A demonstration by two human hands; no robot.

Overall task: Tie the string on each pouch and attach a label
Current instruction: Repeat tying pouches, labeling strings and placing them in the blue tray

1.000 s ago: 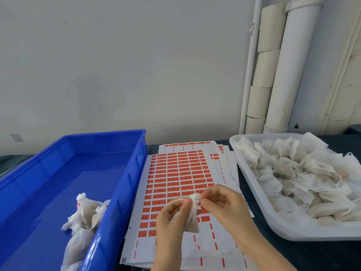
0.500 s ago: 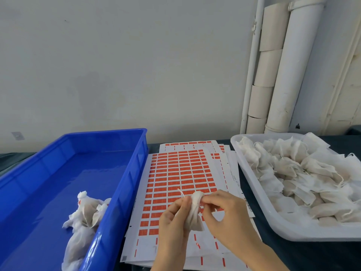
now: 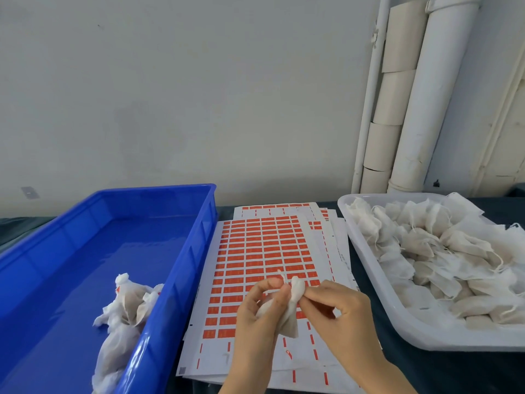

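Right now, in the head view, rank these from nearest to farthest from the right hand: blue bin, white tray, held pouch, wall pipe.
1. The held pouch, pinched in the right hand.
2. The white tray, just to its right.
3. The blue bin, left, across the label sheets.
4. The wall pipe, far back right.

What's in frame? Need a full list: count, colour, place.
held pouch: 1, white, above the label sheets
blue bin: 1, blue, left
labelled pouches: a few, white with red tags, near end of blue bin
label sheets: stack, white with red labels, centre
white tray: 1, white, right
loose pouches: many, off-white, piled in white tray
pipes: several, white, back right
table: 1, dark, under everything
left hand: 1, grips held pouch's body
right hand: 1, pinches held pouch's top
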